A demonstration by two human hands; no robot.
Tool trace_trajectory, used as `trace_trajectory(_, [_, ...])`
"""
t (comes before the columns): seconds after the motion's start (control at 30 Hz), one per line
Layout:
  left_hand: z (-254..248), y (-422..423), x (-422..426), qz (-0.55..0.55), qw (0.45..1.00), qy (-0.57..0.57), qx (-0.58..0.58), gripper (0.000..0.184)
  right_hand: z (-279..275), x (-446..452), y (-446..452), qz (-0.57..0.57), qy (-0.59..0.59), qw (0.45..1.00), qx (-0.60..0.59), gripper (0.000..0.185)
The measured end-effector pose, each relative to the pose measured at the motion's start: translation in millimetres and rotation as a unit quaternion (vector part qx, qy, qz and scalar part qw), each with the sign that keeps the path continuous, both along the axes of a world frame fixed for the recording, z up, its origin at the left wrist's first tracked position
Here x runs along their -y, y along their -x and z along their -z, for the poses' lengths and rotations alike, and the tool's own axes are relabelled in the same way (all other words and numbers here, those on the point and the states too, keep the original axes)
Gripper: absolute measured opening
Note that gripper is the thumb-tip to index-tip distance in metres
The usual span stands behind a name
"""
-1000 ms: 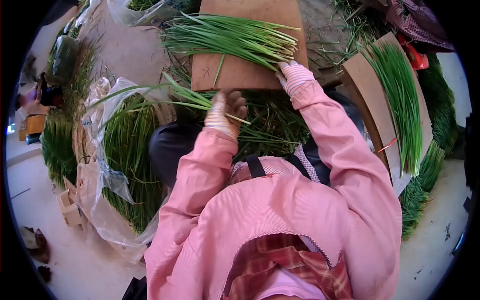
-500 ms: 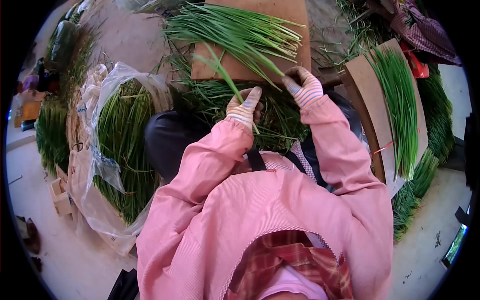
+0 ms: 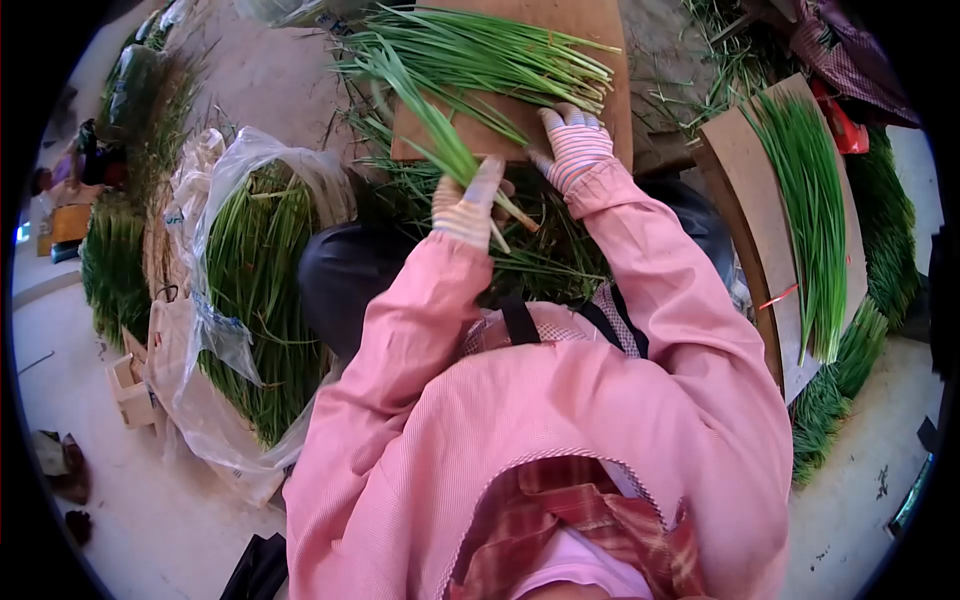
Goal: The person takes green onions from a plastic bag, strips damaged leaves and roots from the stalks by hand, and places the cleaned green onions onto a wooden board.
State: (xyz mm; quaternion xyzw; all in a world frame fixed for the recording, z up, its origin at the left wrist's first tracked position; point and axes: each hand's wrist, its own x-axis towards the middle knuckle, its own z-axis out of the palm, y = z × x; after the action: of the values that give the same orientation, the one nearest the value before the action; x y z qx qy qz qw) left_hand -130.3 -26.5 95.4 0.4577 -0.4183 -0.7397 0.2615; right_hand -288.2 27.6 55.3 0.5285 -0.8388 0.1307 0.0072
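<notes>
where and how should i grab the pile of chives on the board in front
Probably by the pale stem ends, from the right with the right hand: here the pile of chives lies bunched, nearly parallel, while its leafy tips splay past the left edge of the board.

A pink, finely ribbed smock (image 3: 600, 410) fills the lower middle, its long sleeves (image 3: 410, 300) wrinkled and gathered at the cuffs. At bottom centre, twisted trim (image 3: 560, 458) edges its neck opening, showing red plaid cloth (image 3: 555, 490) and a pale pink top (image 3: 585, 570). The left hand (image 3: 470, 203) and right hand (image 3: 577, 142) wear pale, striped gloves (image 3: 462, 220). Dark trousers (image 3: 335, 275) show mid-frame.
</notes>
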Motion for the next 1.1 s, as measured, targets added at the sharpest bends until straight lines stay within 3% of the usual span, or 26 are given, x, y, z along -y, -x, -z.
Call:
trace_trajectory(0.1, [-19,-16,23,-0.013,0.978,0.171,-0.115,0.027,-7,3,13,0.053,-0.016,0.998,-0.023,0.058])
trace_trajectory(0.17, [-22,-23,42,0.013,0.984,0.144,-0.107,0.031,-12,6,17,0.044,-0.026,0.999,-0.019,0.057])
trace_trajectory(0.23, [-13,-19,48,-0.031,0.995,0.042,-0.084,0.034,-16,16,24,0.044,-0.113,0.991,0.055,0.056])
trace_trajectory(0.27, [-13,-16,45,-0.034,0.995,0.009,-0.096,0.035,-12,19,25,0.021,-0.066,0.997,0.033,0.041])
trace_trajectory(0.3, [-12,-13,41,-0.038,0.993,-0.026,-0.107,0.035,-9,20,25,0.019,-0.068,0.997,0.034,0.041])
trace_trajectory(0.5, [24,-3,36,-0.003,0.966,-0.156,-0.206,0.041,-10,25,14,-0.03,-0.251,0.963,0.098,0.027])
trace_trajectory(0.53, [25,-3,34,0.002,0.959,-0.165,-0.231,0.041,-9,1,4,-0.099,-0.163,0.979,0.074,0.019])
trace_trajectory(0.57, [26,-4,34,0.007,0.951,-0.174,-0.257,0.041,-25,-14,-10,-0.155,-0.196,0.964,0.092,0.018])
trace_trajectory(0.63, [34,-7,33,0.015,0.952,-0.18,-0.248,0.041,-34,-38,-27,-0.208,-0.406,0.878,0.142,0.021])
trace_trajectory(0.7, [39,-8,27,0.032,0.964,-0.164,-0.209,0.042,-7,-62,-22,-0.189,-0.242,0.897,0.317,0.029])
trace_trajectory(0.77, [49,-5,20,0.043,0.96,-0.178,-0.211,0.042,8,-56,-17,-0.07,-0.085,0.88,0.461,0.031])
trace_trajectory(0.8, [51,0,13,0.043,0.953,-0.187,-0.236,0.04,-10,-46,-23,-0.02,-0.068,0.83,0.554,0.027])
trace_trajectory(0.83, [52,3,7,0.043,0.945,-0.194,-0.261,0.039,-31,-38,-36,0.059,-0.04,0.744,0.665,0.021])
trace_trajectory(0.87, [57,6,2,0.054,0.943,-0.186,-0.272,0.037,-18,-33,-44,0.04,0.021,0.694,0.719,0.021])
trace_trajectory(0.9, [60,8,1,0.064,0.941,-0.174,-0.284,0.036,-7,-28,-49,0.016,0.081,0.638,0.766,0.02])
trace_trajectory(1.03, [58,2,-1,0.021,0.944,-0.217,-0.247,0.036,-5,-26,-58,0.045,0.069,0.588,0.805,0.016])
trace_trajectory(1.1, [56,0,-3,-0.012,0.948,-0.236,-0.215,0.035,-2,-28,-59,0.118,0.056,0.549,0.826,0.015])
